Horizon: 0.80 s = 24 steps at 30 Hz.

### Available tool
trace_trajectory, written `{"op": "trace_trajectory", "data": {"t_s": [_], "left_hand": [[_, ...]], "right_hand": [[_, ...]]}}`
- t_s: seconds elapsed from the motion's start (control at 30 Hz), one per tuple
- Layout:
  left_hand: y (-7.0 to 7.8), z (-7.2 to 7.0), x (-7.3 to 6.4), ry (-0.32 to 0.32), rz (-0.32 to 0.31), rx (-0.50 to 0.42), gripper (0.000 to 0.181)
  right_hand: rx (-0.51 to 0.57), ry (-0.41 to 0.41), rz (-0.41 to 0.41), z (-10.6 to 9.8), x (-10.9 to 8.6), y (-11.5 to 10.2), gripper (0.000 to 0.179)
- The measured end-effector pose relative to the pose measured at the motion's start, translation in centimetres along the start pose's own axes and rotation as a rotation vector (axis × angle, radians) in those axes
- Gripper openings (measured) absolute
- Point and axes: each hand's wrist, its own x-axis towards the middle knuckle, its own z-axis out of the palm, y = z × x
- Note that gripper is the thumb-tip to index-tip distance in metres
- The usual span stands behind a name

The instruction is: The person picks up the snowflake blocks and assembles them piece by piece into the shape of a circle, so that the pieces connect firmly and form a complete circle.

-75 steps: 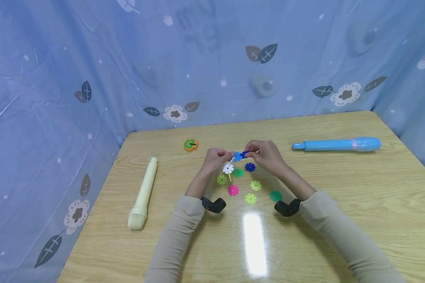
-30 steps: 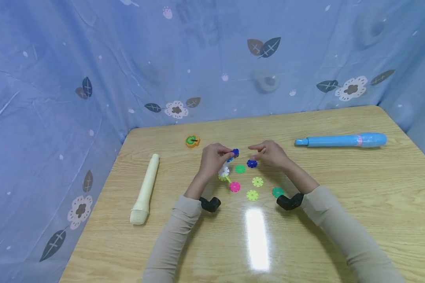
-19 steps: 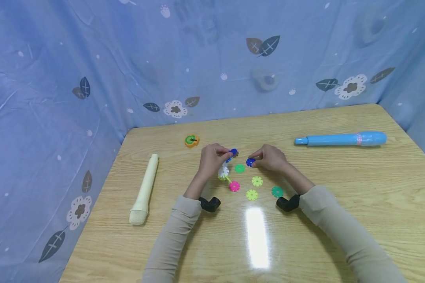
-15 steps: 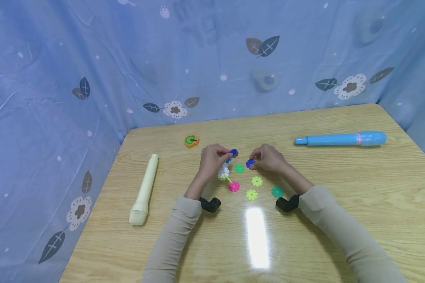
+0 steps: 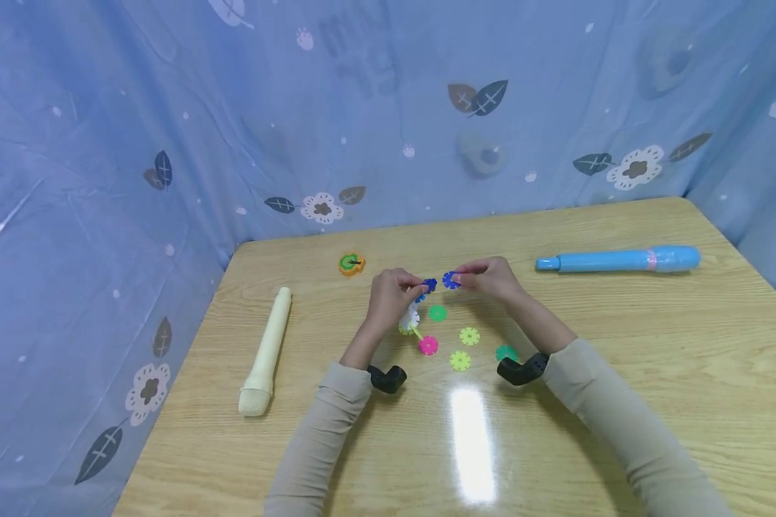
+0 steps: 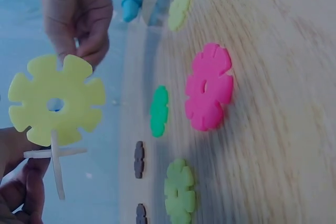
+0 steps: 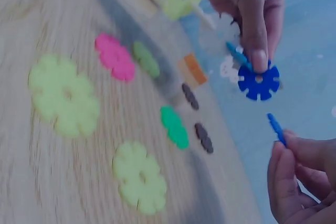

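Observation:
My left hand [image 5: 390,300] pinches the dark blue end disc [image 7: 259,83] of a chain of slotted, flower-shaped plastic discs. Below it hang a light blue disc [image 7: 239,54], a white disc [image 7: 218,34] and a yellow-green disc [image 6: 56,100], joined by their slots. Between thumb and fingers, my right hand [image 5: 494,281] holds a loose dark blue disc [image 5: 451,280]. It is raised off the table, just right of the chain's blue end, with a small gap between them. In the right wrist view this loose disc [image 7: 276,128] appears edge-on.
On the table lie a pink disc [image 5: 428,345], a bright green disc [image 5: 437,313], a darker green disc [image 5: 506,352] and several yellow-green discs [image 5: 460,360]. A cream microphone-shaped stick [image 5: 266,352] is at left, a blue one [image 5: 617,260] at right. An orange-green tree-shaped piece [image 5: 351,263] sits at the back.
My right hand let go of the chain, took a dark blue disc from the table and raised it beside the chain. The left hand kept its hold and shifted slightly left.

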Motion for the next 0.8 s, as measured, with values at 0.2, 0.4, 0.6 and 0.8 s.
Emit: {"op": "trace_trajectory", "data": {"t_s": [0.2,0.4,0.6,0.8], "left_hand": [[0.0,0.2,0.0,0.001,0.012,-0.015,0.012],[0.0,0.5,-0.2,0.043,0.109,-0.005,0.01],[-0.1,1.3,-0.7,0.096,0.207,0.012,0.01],[0.0,0.8,-0.6,-0.009,0.114,-0.002,0.016]], "right_hand": [[0.119,-0.011,0.029,0.5,-0.1,-0.6,0.036],[0.083,-0.017,-0.001,0.8,-0.4,-1.1,0.035],[0.06,-0.008,-0.002,1.1,-0.5,-1.3,0.032],[0.033,-0.008,-0.057,1.2,-0.6,-1.2,0.031]]}}
